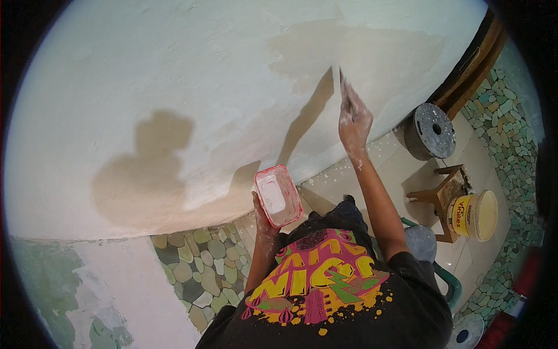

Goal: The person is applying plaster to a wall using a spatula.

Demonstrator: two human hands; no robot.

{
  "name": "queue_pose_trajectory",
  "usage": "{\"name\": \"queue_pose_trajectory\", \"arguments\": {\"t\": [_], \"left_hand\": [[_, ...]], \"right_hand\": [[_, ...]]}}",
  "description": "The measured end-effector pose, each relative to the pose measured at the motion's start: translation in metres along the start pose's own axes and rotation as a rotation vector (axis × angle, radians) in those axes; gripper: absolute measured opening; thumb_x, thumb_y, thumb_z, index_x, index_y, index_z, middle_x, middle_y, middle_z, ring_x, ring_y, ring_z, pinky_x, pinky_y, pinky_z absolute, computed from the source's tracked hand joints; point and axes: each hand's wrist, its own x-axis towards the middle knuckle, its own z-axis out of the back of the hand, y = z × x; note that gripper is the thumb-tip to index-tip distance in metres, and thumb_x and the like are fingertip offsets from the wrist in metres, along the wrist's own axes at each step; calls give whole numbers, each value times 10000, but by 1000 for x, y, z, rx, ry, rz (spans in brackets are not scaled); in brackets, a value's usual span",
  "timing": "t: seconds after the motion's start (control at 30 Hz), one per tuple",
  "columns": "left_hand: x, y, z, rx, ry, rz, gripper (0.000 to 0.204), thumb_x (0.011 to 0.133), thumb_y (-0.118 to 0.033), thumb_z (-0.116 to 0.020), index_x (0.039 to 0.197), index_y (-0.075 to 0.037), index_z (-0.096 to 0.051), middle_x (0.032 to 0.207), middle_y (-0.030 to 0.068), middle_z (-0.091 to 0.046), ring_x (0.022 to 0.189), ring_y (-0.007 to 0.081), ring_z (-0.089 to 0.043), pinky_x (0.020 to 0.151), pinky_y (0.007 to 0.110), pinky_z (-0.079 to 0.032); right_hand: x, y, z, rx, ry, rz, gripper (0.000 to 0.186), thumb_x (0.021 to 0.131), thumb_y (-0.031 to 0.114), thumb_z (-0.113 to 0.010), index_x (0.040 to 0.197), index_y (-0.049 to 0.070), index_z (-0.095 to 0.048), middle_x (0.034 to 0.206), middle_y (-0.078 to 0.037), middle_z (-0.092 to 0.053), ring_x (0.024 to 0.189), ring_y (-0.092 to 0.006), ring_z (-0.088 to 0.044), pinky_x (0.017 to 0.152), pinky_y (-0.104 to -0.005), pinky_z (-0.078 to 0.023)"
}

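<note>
Paste (273, 193) coats the inside of a red tub (294, 214), which the left hand (263, 220) grips near the shirt (360, 326). The right hand (355, 119), raised near a darker patch (395, 52) of wall (203, 70), grips a thin blade (341, 74); whether it touches is unclear.

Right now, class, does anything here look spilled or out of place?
Yes: white spatters dot the pale floor tiles beside the wall; odd, since they look like stray drips on plain tiling.

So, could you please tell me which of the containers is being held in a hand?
The red-rimmed rectangular tub, gripped in the left hand; the round bucket with the yellow label is apart, by the wooden stool.
</note>
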Motion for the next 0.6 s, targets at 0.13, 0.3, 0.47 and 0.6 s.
{"name": "queue_pose_trajectory", "arguments": {"t": [0.13, 0.3, 0.47, 0.6], "left_hand": [[-3, 4, 7, 51, -173, -34, 734, 991, -671, -429, 1499, -141, -431, 1420, 112, -563, 1255, 320, -577, 1048, 520, -493], [-1, 6, 16, 12, -197, -52, 718, 996, -663, -433, 1488, -139, -445, 1436, 105, -549, 1241, 320, -578, 1063, 507, -474], [2, 1, 18, 28, -127, -64, 723, 994, -660, -445, 1483, -128, -445, 1438, 104, -542, 1247, 316, -574, 1054, 504, -481], [6, 4, 35, -41, -83, -56, 724, 972, -659, -485, 1495, -164, -415, 1423, 108, -552, 1230, 343, -599, 1005, 554, -530]], "right_hand": [[0, 14, -40, 59, -105, 146, 547, 771, -89, -597, 1290, 69, -674, 1355, -162, -633, 1117, -371, -652, 960, -386, -507], [-48, 49, -44, -260, 398, 318, 602, 748, 19, -677, 1341, 116, -642, 1358, -108, -634, 1189, -330, -609, 988, -446, -470], [35, 107, -22, -375, 203, 531, 628, 743, 63, -716, 1358, 150, -626, 1374, -61, -624, 1240, -296, -578, 1012, -451, -443], [43, 120, -28, -507, 179, 604, 628, 744, 132, -753, 1357, 158, -621, 1379, -49, -621, 1256, -278, -569, 1046, -444, -426]]}}
